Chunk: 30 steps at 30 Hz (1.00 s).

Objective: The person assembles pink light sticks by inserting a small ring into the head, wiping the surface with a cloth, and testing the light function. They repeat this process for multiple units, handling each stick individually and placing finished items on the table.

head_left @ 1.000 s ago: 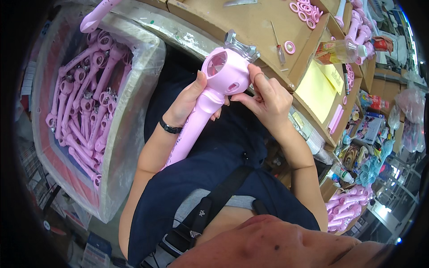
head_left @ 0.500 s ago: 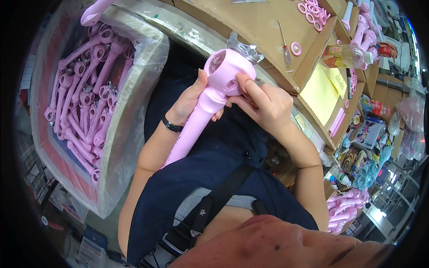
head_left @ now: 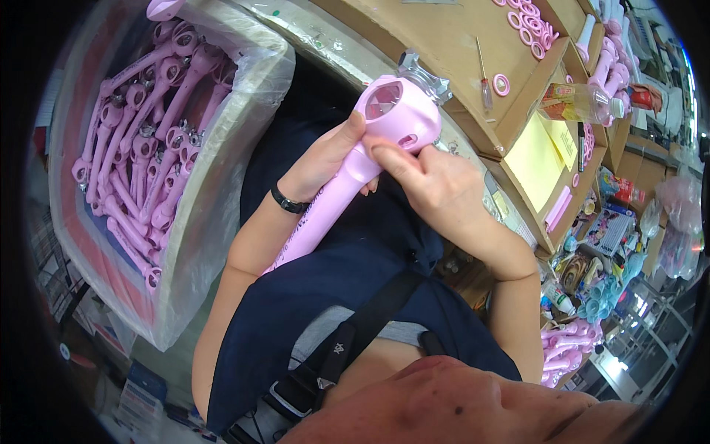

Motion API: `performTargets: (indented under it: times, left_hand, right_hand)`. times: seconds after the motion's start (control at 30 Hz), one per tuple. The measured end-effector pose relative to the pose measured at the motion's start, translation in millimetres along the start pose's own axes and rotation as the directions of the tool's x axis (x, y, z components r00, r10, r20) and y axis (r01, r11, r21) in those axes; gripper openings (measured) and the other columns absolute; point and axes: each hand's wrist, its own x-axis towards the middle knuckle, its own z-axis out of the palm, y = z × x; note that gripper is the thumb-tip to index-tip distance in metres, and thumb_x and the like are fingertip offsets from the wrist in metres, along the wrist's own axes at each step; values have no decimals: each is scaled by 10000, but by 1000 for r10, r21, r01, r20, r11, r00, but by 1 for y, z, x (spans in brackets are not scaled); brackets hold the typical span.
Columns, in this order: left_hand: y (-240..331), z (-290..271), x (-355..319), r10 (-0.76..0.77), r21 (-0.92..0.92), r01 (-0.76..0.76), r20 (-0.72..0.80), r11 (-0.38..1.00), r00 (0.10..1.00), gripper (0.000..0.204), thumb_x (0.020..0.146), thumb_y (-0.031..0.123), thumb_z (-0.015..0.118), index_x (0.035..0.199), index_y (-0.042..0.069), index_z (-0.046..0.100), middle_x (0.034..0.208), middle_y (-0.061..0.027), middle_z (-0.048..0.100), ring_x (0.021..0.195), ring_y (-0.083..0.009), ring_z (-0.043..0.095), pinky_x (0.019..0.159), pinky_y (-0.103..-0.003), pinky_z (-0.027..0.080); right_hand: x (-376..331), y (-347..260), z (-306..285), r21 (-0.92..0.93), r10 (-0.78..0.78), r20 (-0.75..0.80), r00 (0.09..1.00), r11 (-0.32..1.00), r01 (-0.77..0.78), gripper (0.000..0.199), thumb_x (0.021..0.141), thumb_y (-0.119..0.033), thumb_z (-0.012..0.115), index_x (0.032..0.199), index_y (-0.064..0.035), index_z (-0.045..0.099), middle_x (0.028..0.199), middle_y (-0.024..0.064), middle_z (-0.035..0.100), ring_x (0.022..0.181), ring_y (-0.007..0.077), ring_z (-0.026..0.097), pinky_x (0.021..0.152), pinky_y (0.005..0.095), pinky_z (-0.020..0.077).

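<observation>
- Head view: your left hand (head_left: 325, 166) wraps around the neck of the long pink plastic handle with a round hollow head (head_left: 355, 170), held over your lap, near the workbench edge.
- Your right hand (head_left: 433, 185) grips the same handle just below its head, forefinger pressed on the casing beside a small slot.
- A black wristband (head_left: 287, 201) circles your left wrist.
- To your left, a plastic-lined cardboard box (head_left: 222, 170) holds many similar pink handles (head_left: 140, 148).
- Far right, a screwdriver (head_left: 483, 78) and pink rings (head_left: 525, 26) lie on the brown cardboard workbench (head_left: 444, 44).

both hands (head_left: 384, 166) grip pink handle (head_left: 347, 177).
</observation>
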Motion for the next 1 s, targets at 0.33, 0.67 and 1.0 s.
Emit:
performTargets:
  times: [0.33,0.67,1.0]
  left_hand:
    - [5,8,-2,49,109,-46,-25,993,998,656,903,610,354,1131,5,471,768,-88,604,575,-141,610,499,-237,508]
    - [3,8,0,53,119,-54,10,991,999,636,914,590,367,1170,11,436,827,-103,599,587,-139,610,505,-241,514]
    - [6,15,-3,-54,115,66,-105,991,993,742,909,651,181,1007,19,557,673,-76,598,557,-141,606,522,-243,512]
  right_hand:
    - [-8,-3,-2,-6,-30,18,999,1000,30,538,680,-147,765,1192,-124,602,575,4,493,461,166,518,413,276,411]
    - [-5,-2,-9,168,227,-18,974,961,-221,546,679,-125,757,1201,-149,602,565,28,523,471,186,543,414,285,410]
    - [-9,-9,-4,199,247,-37,968,951,-235,489,706,-117,728,1179,-180,622,565,31,519,467,168,547,419,303,424]
